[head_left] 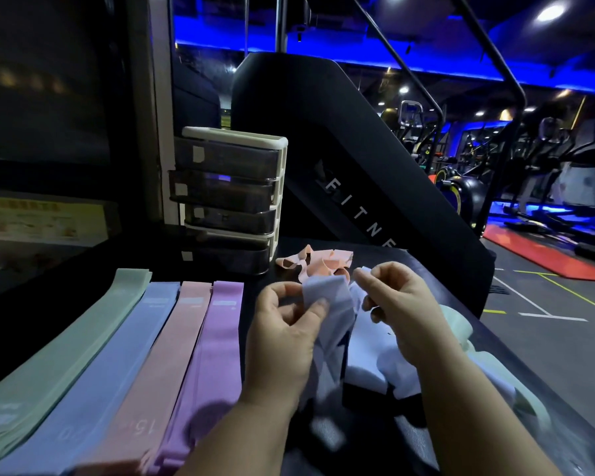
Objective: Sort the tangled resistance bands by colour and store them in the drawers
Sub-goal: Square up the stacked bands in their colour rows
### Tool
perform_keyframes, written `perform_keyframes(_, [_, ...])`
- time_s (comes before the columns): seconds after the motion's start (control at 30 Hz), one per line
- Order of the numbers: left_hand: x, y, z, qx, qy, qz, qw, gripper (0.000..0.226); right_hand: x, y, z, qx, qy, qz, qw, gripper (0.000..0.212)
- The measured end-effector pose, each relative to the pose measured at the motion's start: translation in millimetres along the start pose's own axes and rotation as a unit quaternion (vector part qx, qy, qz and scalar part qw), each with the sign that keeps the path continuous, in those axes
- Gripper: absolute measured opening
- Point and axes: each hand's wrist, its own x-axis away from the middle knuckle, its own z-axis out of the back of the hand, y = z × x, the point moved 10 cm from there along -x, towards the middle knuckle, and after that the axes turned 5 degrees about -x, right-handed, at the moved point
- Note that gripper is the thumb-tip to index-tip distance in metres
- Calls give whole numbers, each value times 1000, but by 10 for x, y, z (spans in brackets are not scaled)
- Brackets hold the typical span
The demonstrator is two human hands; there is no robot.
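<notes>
I see the left hand (285,334) pinching a pale blue band (327,297) between thumb and fingers. The right hand (399,297) is clamped on another part of the same band, just above the tangled heap (368,359) on the tabletop (251,304).

Hazards, as I judge them:
1. The held band runs down into the heap. A hard pull could tighten a knot or drag neighbouring loops off the tabletop edge at right, where a pale mint band (461,331) already lies close to it.
2. Colour error. Under this blue lighting the heap reads pale blue to white (hard to separate from mint), so a band could join the wrong row.
3. A released band could snap back and disturb the four flat rows: mint row (93,334), blue row (128,345), pink row (172,338), purple row (217,338).
4. A peach tangle (316,261) lies near the drawer unit (231,197) and may obstruct the lowest drawer.

Legible writing:
- "FITNE" on the black machine (354,218), the rest hidden.
- "15" on the pink row.
- The blue row's print, the drawer tags and the yellow sheet (38,221) are unreadable.
</notes>
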Motion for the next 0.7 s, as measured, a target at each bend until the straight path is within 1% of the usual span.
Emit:
perform_keyframes(0.07, [-10, 7, 69, 25, 33, 0, 999, 25, 25, -64, -37, 0, -18, 10, 1000, 29])
perform_keyframes(0.13, [-21, 5, 122, 43, 57, 3, 997, 25, 80, -107, -156, 25, -73, 9, 997, 33])
perform_keyframes(0.2, [-28, -2, 141, 59, 65, 4, 996, 25, 160, -81, -314, 70, -133, -5, 989, 36])
perform_keyframes(0.23, [-30, -2, 136, 57, 65, 3, 996, 24, 188, -45, -377, 88, -150, -14, 985, 40])
perform_keyframes(0.27, [-31, 2, 121, 48, 59, 2, 997, 23, 204, -19, -421, 93, -154, -20, 983, 44])
perform_keyframes(0.33, [-28, 18, 72, 30, 39, -5, 999, 20, 196, 28, -452, 71, -133, -34, 988, 48])
perform_keyframes(0.4, [-14, 52, 42, 7, 24, -18, 1000, 19, 177, 67, -461, 50, -114, -48, 991, 43])
perform_keyframes(0.5, [4, 112, 57, -37, 23, -41, 998, 24, 163, 100, -442, 24, -111, -66, 991, 37])
perform_keyframes(0.6, [16, 147, 72, -52, 24, -46, 997, 28, 152, 97, -403, 16, -109, -65, 992, 39])
perform_keyframes(0.7, [28, 174, 70, -60, 17, -53, 997, 29, 148, 97, -408, 22, -117, -57, 991, 30])
